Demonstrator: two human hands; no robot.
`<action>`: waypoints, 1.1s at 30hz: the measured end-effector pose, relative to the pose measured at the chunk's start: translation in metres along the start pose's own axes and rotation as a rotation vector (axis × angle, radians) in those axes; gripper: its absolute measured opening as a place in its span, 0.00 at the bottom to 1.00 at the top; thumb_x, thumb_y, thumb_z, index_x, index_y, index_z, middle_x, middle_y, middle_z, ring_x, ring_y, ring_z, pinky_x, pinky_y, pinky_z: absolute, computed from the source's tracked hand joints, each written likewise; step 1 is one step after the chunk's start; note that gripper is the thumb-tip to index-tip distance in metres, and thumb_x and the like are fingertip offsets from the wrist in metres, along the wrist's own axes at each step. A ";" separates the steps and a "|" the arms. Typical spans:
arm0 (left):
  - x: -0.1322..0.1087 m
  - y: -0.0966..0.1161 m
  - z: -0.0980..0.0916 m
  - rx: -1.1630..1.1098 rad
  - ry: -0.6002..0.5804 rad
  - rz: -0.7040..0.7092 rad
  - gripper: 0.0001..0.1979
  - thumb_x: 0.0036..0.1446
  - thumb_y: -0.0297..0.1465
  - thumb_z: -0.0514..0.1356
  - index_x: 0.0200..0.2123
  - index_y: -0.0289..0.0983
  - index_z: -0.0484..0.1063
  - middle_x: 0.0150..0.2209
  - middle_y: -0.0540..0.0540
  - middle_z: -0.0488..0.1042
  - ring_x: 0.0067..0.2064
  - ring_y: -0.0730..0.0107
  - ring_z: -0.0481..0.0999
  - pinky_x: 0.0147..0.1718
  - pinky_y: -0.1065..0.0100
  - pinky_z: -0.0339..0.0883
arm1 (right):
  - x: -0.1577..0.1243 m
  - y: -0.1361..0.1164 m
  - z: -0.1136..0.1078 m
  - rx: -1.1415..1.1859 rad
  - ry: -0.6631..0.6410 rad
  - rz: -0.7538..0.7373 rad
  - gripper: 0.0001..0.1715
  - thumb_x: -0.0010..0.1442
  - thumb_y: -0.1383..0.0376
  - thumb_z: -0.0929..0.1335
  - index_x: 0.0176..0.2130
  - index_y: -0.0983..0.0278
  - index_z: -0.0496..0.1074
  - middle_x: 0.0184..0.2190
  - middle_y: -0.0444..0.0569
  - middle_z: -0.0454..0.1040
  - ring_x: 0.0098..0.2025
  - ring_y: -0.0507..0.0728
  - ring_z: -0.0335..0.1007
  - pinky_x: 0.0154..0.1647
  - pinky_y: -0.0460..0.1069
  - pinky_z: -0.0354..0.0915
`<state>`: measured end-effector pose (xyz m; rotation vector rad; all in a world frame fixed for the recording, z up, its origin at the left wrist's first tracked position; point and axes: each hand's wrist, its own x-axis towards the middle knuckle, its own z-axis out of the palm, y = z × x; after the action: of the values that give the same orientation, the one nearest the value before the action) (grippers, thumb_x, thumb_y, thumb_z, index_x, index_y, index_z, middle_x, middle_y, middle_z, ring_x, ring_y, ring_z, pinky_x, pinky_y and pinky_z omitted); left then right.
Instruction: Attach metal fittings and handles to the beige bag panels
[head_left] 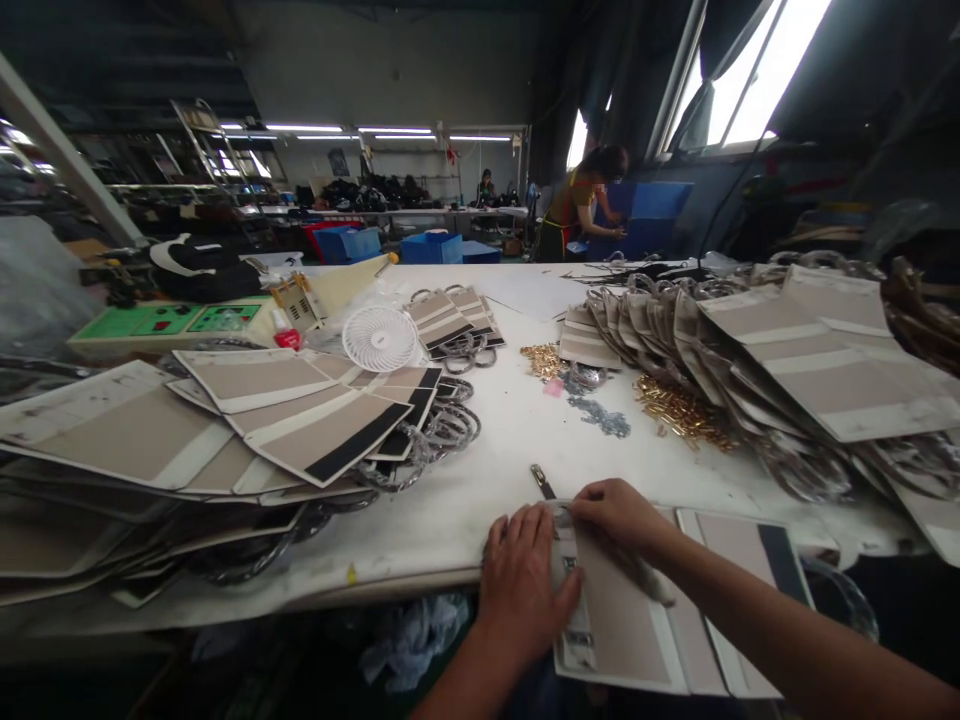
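The left hand [527, 580] is lying open, with fingers extended, along the left edge of a beige panel [626, 635]; its thumb is resting on the panel's face. The right hand [619, 515] is bending its fingers together at the panel's upper left corner; whether it is gripping anything there cannot be told. A grey rod-like object [660, 588] is showing beneath this hand. The panel is lying at the near edge of the white bench [495, 430]. A dark strap with a metal end [541, 480] is lying just beyond the hands. Farther back, grey pieces [604, 415] are lying between two heaps of gold-coloured pieces [679, 408]. Stacked panels are flanking the area, in a left stack [187, 450] and a right stack [847, 370]. Beyond the bench, a co-worker [574, 210] is standing beside a blue box [656, 203].
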<state>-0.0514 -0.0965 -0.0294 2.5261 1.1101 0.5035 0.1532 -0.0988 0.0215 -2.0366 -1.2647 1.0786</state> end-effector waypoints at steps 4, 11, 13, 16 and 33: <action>0.002 0.005 -0.006 0.018 -0.006 -0.008 0.37 0.66 0.48 0.60 0.72 0.37 0.62 0.72 0.40 0.62 0.71 0.49 0.61 0.71 0.44 0.52 | 0.003 0.009 0.006 -0.076 0.095 -0.027 0.11 0.57 0.61 0.70 0.28 0.64 0.79 0.23 0.46 0.75 0.28 0.54 0.68 0.29 0.47 0.58; 0.001 0.006 -0.006 0.029 0.019 -0.005 0.34 0.64 0.46 0.62 0.69 0.38 0.65 0.71 0.40 0.64 0.70 0.48 0.62 0.70 0.45 0.53 | -0.007 -0.001 0.006 -0.189 0.141 -0.045 0.10 0.58 0.63 0.70 0.28 0.64 0.78 0.24 0.47 0.77 0.31 0.56 0.70 0.32 0.49 0.58; 0.002 0.006 -0.006 0.030 0.025 -0.002 0.34 0.64 0.46 0.62 0.69 0.38 0.65 0.71 0.40 0.64 0.70 0.49 0.62 0.70 0.45 0.53 | -0.009 -0.001 0.006 -0.200 0.135 -0.040 0.11 0.60 0.62 0.70 0.29 0.64 0.79 0.24 0.47 0.77 0.31 0.56 0.71 0.32 0.48 0.58; 0.002 0.006 -0.005 0.028 0.033 0.000 0.34 0.64 0.45 0.62 0.69 0.38 0.65 0.70 0.40 0.65 0.70 0.49 0.63 0.70 0.46 0.53 | -0.008 0.002 0.008 -0.225 0.138 -0.035 0.12 0.60 0.62 0.69 0.29 0.65 0.79 0.25 0.48 0.78 0.32 0.56 0.72 0.33 0.48 0.58; 0.074 -0.006 -0.032 -0.159 -0.190 -0.311 0.22 0.62 0.37 0.63 0.58 0.40 0.76 0.45 0.45 0.84 0.46 0.59 0.81 0.43 0.66 0.67 | -0.006 0.015 0.021 -0.297 0.222 -0.086 0.08 0.62 0.61 0.69 0.35 0.61 0.77 0.34 0.50 0.81 0.38 0.59 0.73 0.37 0.49 0.55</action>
<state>-0.0224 -0.0317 0.0094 2.1615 1.3012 0.2514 0.1414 -0.1104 0.0009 -2.2205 -1.4475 0.6343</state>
